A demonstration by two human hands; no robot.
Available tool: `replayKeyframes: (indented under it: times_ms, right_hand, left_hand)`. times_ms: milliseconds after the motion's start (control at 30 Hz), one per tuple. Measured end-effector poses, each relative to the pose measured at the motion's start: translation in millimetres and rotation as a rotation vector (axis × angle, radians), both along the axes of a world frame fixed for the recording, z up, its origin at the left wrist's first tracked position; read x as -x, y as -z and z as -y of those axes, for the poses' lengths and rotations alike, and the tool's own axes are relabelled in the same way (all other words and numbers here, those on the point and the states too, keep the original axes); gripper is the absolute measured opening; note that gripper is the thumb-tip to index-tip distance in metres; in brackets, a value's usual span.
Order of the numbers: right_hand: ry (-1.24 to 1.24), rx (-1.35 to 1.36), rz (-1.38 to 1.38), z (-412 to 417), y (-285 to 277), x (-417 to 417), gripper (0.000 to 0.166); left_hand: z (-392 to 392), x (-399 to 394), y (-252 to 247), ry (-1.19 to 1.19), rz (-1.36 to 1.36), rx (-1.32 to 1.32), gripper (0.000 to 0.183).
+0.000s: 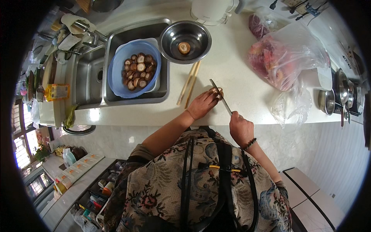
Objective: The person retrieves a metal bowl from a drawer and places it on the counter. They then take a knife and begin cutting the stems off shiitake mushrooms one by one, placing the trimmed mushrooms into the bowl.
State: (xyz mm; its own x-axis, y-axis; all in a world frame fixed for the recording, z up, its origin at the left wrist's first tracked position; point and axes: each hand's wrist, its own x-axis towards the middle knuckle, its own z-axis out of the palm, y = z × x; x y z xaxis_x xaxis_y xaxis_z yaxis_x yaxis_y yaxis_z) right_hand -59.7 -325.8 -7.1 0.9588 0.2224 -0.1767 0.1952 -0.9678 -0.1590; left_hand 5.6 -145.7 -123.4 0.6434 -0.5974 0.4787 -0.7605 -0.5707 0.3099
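My left hand (202, 105) holds a brown mushroom (221, 92) down on the pale countertop. A kitchen knife (222, 98) lies across that mushroom, its handle gripped by my right hand (241, 129). Left of my left hand, a pair of wooden chopsticks (189, 84) rests on the counter. Beyond them a steel bowl (163, 55) contains one mushroom (184, 48), which shows a pale patterned face. Many brown mushrooms (141, 67) are in a blue plastic basin (116, 85) over the sink, some with the pale underside up.
The double steel sink (89, 78) is at the left, with a faucet (95, 39) behind. A white electric kettle (210, 10) stands at the back. Plastic bags with reddish contents (272, 59) lie to the right, near steel pans (326, 101). The counter's front edge runs just before my body.
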Motion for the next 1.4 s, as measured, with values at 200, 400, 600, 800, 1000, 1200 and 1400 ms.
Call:
replayKeyframes:
  times_ms: [200, 400, 600, 800, 1000, 1200, 1400]
  right_hand:
    - [-0.004, 0.020, -0.059, 2, 7, -1, 0.007]
    - [0.022, 0.035, -0.136, -10, 23, -23, 0.010]
    - [0.038, -0.014, -0.044, -3, 13, -7, 0.008]
    - [0.007, 0.003, -0.041, 4, 7, 2, 0.009]
    - [0.013, 0.040, -0.108, -5, 11, -1, 0.008]
    - [0.024, 0.064, -0.127, -23, 19, -21, 0.010]
    - [0.022, 0.022, -0.101, -15, 21, -15, 0.008]
  left_hand:
    - [-1, 0, 0, 0.019, -0.044, -0.046, 0.030]
    - [0, 0, -3, 0.007, -0.108, -0.022, 0.030]
    - [0, -1, -3, -0.006, -0.006, 0.034, 0.028]
    - [-1, 0, -1, 0.004, 0.052, 0.037, 0.028]
    - [-2, 2, 5, 0.005, 0.004, -0.026, 0.029]
    - [-1, -2, -1, -0.016, 0.002, 0.006, 0.028]
    - [-2, 0, 1, -0.038, -0.029, 0.047, 0.030]
